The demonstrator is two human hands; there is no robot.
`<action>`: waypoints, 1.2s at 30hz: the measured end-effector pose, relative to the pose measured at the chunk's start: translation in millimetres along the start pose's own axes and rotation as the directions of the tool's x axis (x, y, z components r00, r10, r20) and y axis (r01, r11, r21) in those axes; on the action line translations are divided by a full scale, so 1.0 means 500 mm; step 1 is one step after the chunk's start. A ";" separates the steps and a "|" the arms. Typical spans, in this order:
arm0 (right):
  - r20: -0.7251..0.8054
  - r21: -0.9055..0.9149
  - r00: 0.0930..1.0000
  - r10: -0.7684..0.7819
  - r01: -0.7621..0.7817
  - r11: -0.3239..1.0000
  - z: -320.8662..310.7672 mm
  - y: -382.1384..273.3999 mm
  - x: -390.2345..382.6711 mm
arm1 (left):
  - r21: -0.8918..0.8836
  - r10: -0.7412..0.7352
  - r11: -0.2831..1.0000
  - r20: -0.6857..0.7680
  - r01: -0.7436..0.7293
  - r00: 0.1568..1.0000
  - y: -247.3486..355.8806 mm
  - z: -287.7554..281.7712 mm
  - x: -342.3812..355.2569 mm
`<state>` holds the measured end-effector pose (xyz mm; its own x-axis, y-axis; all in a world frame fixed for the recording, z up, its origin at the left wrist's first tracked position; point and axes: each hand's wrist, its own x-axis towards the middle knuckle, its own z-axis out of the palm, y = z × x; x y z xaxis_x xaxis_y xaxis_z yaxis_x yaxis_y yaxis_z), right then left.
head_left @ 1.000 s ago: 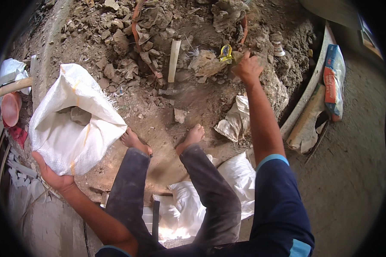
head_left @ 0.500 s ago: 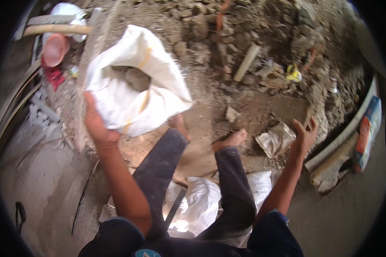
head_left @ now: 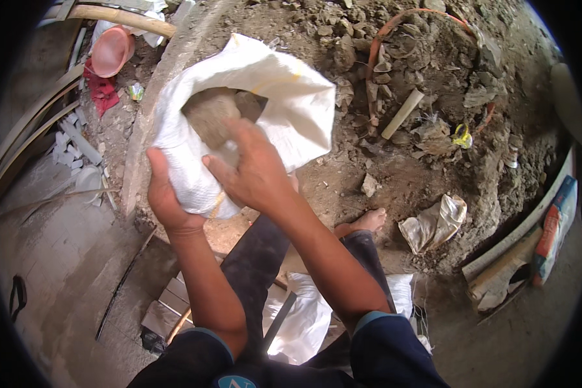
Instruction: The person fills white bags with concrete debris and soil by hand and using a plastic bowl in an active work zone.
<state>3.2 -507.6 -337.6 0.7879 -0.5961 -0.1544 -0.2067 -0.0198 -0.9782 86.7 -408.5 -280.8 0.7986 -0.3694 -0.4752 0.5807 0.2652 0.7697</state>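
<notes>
My left hand (head_left: pixel 171 200) grips the lower left side of a white woven sack (head_left: pixel 297 119), whose mouth is folded wide open. Grey-brown lumps of rubble or soil (head_left: pixel 213 113) lie inside it. My right hand (head_left: pixel 252 168) reaches over the sack's near rim, fingers apart and fingertips at the opening above the lumps, with nothing visibly held. My bare foot (head_left: pixel 365 223) rests on the dirt to the right of the sack; the other is mostly hidden beneath it.
A rubble heap (head_left: pixel 420 71) with an orange hose and a hammer's pale handle (head_left: pixel 401 115) spans the back. Pink bowl (head_left: pixel 113 52) at upper left; crumpled sack (head_left: pixel 433 226), planks (head_left: pixel 517 220) and blue-red bag (head_left: pixel 553 229) at right; full white sacks (head_left: pixel 301 323) lie below my legs.
My left hand has carried the sack rightward, nearer the middle. My right hand has moved from the rubble at the right, across to the sack's opening. My view has shifted leftward.
</notes>
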 end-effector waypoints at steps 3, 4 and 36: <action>0.102 -0.028 0.991 0.082 -0.079 0.996 -0.017 0.032 -0.012 | 0.074 -0.028 0.996 -0.145 0.039 0.989 0.022 -0.041 0.003; 0.121 0.082 0.966 0.229 -0.239 0.967 -0.048 0.046 -0.025 | 0.104 -0.012 0.994 -0.224 0.036 0.974 0.029 -0.059 0.009; -0.359 0.887 0.513 0.780 -0.074 0.456 -0.500 0.474 -0.248 | 0.044 -0.213 0.977 0.259 0.208 0.942 -0.001 -0.013 0.052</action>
<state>-288.5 -638.9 -515.7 0.0353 -0.6093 -0.7921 0.3620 0.7466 -0.5582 108.3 -412.4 -296.6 0.5879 -0.6351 -0.5010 0.7269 0.1430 0.6717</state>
